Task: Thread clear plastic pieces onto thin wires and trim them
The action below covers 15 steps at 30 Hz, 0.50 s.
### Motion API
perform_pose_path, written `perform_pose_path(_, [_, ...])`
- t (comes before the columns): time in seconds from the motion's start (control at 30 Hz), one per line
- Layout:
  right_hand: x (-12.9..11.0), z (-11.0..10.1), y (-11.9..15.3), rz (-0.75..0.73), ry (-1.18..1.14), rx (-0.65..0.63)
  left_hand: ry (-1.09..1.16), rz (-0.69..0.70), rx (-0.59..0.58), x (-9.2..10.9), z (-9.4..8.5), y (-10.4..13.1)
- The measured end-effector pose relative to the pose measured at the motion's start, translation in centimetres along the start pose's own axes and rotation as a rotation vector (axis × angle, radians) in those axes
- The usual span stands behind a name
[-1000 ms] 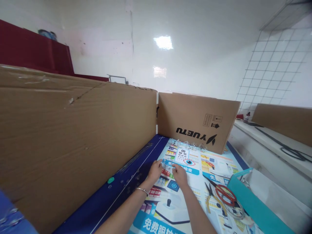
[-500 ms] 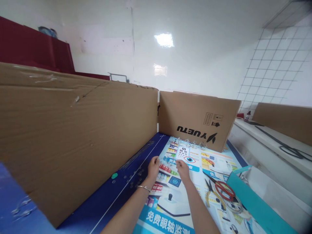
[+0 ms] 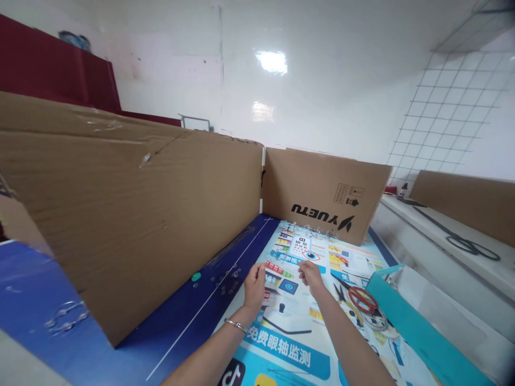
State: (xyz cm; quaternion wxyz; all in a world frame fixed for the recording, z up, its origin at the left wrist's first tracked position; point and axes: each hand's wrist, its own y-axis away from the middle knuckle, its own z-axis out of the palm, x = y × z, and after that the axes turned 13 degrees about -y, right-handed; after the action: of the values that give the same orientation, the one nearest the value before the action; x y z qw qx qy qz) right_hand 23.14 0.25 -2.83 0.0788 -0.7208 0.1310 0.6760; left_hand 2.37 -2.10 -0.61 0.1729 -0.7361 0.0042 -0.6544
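My left hand [image 3: 254, 285], with a silver bangle on its wrist, is closed in a pinch over the printed poster sheet [image 3: 288, 309]. My right hand [image 3: 312, 276] is level with it to the right, its fingers also pinched together. A gap lies between the two hands. Whatever either pinch holds is too small or too clear to make out. To the left of my left hand, several small clear round pieces [image 3: 229, 284] lie scattered on the blue surface. A green lump [image 3: 196, 277] rests beside the cardboard.
Tall cardboard panels [image 3: 173, 193] stand along the left and at the back. Near my right forearm lie yellow-handled pliers [image 3: 349, 303] and red-handled scissors [image 3: 362, 300]. A teal and white box [image 3: 426, 327] is at the right. Clear bits [image 3: 314, 230] line the back panel's foot.
My hands have moved slightly farther apart, both still pinched. The camera view has shifted a little, showing more of the blue surface at the lower left.
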Motion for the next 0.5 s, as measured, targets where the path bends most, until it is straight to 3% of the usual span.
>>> perform_pose_path(0.27, [-2.6,-2.8,6.9,-0.247,0.275,-0.117,0.014,-0.024,-0.032,0.6,-0.6,0.4])
perform_pose_path(0.4, [-5.4,-7.2,8.2,-0.316,0.329,-0.005,0.02,-0.064,-0.062,0.4,-0.5,0.4])
perform_pose_path(0.5, [-7.3,-11.1,8.8,-0.339,0.341,0.168,0.03,-0.102,-0.099,0.2,-0.1,0.7])
